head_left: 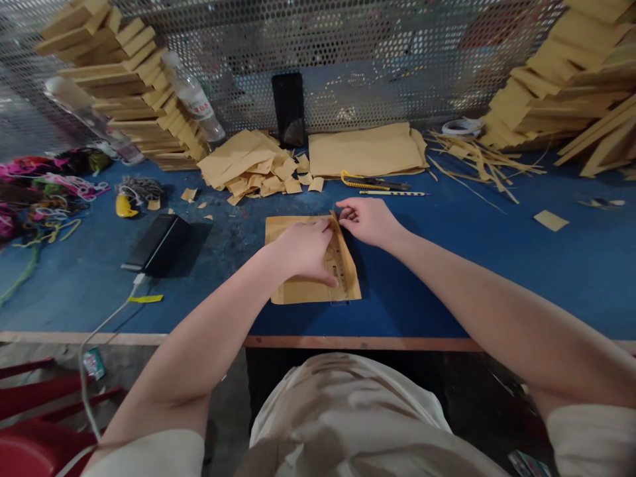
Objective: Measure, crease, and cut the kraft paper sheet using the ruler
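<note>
A brown paper sheet lies flat on the blue table in front of me. A clear plastic ruler rests along its right side. My left hand presses flat on the paper and ruler, fingers stretched out. My right hand sits at the ruler's top end with its fingers curled in a pinch; whatever they hold is hidden.
Cut paper scraps and a stack of brown sheets lie behind. A yellow utility knife, a pencil, a standing phone, a black power bank, a bottle, stacked cardboard pieces and coloured cords surround them.
</note>
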`<state>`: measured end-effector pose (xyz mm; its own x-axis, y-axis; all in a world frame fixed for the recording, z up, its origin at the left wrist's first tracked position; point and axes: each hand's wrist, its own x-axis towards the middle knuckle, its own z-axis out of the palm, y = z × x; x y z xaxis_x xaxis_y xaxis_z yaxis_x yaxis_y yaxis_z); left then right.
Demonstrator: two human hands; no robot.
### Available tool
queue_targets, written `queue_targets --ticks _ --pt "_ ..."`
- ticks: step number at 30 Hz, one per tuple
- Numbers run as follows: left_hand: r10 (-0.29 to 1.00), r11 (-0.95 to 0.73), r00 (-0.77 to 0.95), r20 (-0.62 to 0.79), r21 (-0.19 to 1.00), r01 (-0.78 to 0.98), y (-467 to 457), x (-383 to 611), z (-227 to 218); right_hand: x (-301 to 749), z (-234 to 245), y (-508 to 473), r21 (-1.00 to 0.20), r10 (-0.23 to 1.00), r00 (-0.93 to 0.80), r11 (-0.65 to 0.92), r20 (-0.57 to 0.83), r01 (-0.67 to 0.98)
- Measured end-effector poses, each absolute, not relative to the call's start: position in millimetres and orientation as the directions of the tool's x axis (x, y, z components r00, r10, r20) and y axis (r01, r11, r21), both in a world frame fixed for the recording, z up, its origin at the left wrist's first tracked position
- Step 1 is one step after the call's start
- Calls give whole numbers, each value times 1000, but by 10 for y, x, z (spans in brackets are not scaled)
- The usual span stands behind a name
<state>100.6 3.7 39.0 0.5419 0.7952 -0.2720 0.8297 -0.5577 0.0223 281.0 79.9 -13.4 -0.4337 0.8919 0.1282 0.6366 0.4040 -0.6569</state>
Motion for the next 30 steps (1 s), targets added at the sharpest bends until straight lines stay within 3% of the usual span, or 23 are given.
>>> queue_targets --ticks 9,21,30 --pt "801 -545 522 -295 2 838 79 1033 405 2769 -8 787 -527 867 -485 467 116 710" --pt "813 -520 490 -315 -15 854 75 1066 442 2793 174 643 -489 855 -515 474 58 732" --pt "820 -491 452 -352 -24 871 70 1097 470 2860 229 349 -590 855 -519 414 -10 693"
